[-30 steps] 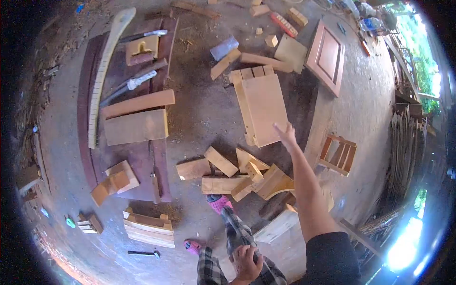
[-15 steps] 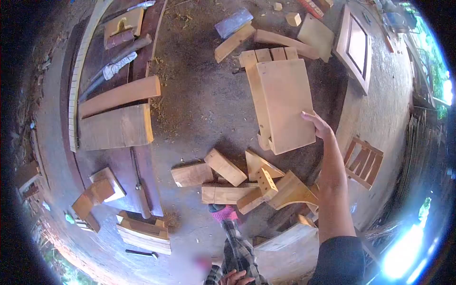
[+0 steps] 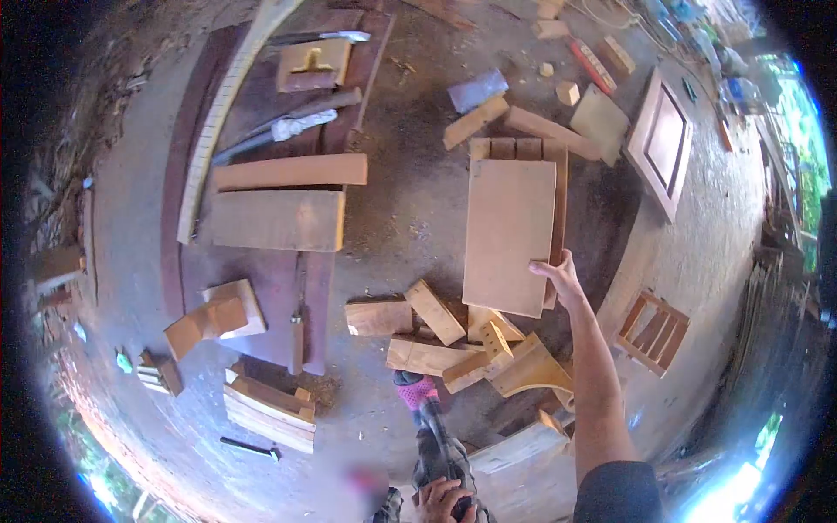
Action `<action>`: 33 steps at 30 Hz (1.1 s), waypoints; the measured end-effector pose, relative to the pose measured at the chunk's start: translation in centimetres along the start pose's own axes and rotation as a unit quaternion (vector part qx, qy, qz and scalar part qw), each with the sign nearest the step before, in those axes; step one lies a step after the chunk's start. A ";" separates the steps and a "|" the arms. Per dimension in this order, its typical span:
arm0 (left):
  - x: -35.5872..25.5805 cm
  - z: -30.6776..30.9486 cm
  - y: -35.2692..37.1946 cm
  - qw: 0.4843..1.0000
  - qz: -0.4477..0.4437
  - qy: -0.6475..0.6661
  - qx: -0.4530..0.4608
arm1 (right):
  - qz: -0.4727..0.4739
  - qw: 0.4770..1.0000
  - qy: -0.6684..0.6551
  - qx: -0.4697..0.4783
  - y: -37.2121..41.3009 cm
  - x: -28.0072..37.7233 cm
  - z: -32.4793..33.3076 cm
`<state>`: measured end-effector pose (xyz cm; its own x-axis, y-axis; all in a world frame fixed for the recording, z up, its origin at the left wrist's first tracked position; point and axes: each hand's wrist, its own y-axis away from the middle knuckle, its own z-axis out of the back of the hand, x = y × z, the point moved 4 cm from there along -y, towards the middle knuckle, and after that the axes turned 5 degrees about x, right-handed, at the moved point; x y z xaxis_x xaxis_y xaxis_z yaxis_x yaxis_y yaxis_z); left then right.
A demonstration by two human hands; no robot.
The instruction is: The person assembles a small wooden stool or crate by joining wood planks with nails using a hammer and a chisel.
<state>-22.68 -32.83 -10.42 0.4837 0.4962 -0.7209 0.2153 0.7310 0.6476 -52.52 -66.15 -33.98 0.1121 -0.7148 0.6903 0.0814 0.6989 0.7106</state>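
Observation:
My right hand [image 3: 562,277] grips the right edge of a flat wooden board [image 3: 510,235], its thumb on the top face and its fingers on the edge side. The board lies over a wooden piece with short slats [image 3: 516,149] showing at its far end. A long side board [image 3: 561,200] of that piece shows to the right; the rest is hidden underneath. My left hand [image 3: 443,499] rests on my bent leg with its fingers laid out, holding nothing that I can see.
Wooden offcuts and a curved bracket [image 3: 532,366] lie before my foot. A framed panel [image 3: 664,144] and a slatted frame [image 3: 652,334] are on the right. On the left are planks [image 3: 279,220], a chisel-like tool [image 3: 297,340] and a hammer [image 3: 249,448].
The board has turned and shifted left over the piece below, baring that piece's right side instead of its left. My right hand stays on its right edge. The whole view has shifted.

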 end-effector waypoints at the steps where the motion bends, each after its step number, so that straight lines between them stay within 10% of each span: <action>1: 0.0 -0.1 0.3 1.000 -0.020 -0.005 -0.004 | 0.032 0.998 -0.013 -0.047 0.3 -0.1 -1.0; 10: 2.3 -3.4 2.8 0.989 0.000 0.131 -0.074 | 0.005 0.965 0.232 -0.126 3.6 7.0 -7.2; 17: 2.2 -3.9 4.0 0.998 0.039 0.020 -0.050 | -0.005 0.690 0.689 -0.222 6.6 13.0 -8.9; 20: 1.8 -2.1 4.8 0.997 0.065 0.011 -0.041 | -0.021 0.690 0.712 -0.131 10.9 16.2 -11.0; 22: 3.0 -2.6 5.1 0.998 0.042 0.014 -0.053 | 0.035 0.597 0.795 -0.104 12.6 15.1 -9.8; 26: 6.4 0.6 9.8 0.984 0.028 0.133 -0.117 | -0.058 0.554 0.829 -0.046 18.8 12.2 -5.3; 28: 10.4 1.7 15.1 0.974 0.148 0.169 -0.004 | 0.198 0.549 0.809 -0.071 25.1 9.4 -2.3; 33: 21.8 9.5 36.9 0.963 0.264 -0.048 -0.011 | 0.004 0.484 0.871 -0.083 39.6 5.1 -5.0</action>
<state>3.90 0.54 0.12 0.5980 0.7563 -0.2654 -0.1002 0.3990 0.9114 -43.72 -41.97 -2.96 0.7658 0.2916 -0.5732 0.1370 0.7969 0.5884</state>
